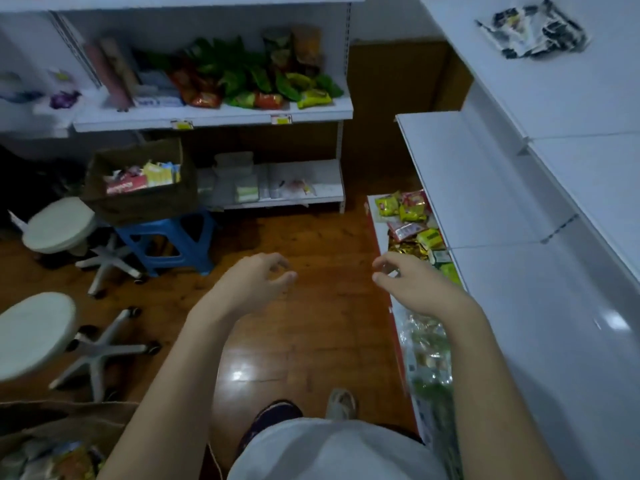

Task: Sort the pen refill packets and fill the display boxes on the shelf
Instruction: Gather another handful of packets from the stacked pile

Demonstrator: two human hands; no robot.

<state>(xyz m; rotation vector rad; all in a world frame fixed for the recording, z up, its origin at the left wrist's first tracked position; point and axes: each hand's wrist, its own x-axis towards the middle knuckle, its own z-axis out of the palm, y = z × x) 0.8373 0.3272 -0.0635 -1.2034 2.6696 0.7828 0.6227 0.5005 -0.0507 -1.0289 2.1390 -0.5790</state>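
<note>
Both bare hands hung in the air above the wooden floor (311, 237), well apart from each other. The left hand (254, 277) had its fingers (277, 259) loosely curled, thumb tip close to the forefinger, with nothing between them. The right hand (407, 284) was curled much the same; something small and pale showed beside its fingers (384, 259), but the blur made it impossible to tell whether it was pinched or merely lay behind them.

No pen refill packets or display boxes could be made out for certain. Just beyond the right fingers, the low shelf (375, 220) carried yellow, red and gold snack packets (407, 216). To the right of those fingers rose the bare white shelves (502, 188), and on the top one lay a black-and-white crumpled wrapper (533, 29). Far ahead of the left fingers, a cardboard box (138, 181) of small packets sat on a blue plastic stool (173, 242), with two white swivel stools (57, 225) to their left. Further ahead still, the back shelf (214, 114) carried green and red snack bags (256, 77).
</note>
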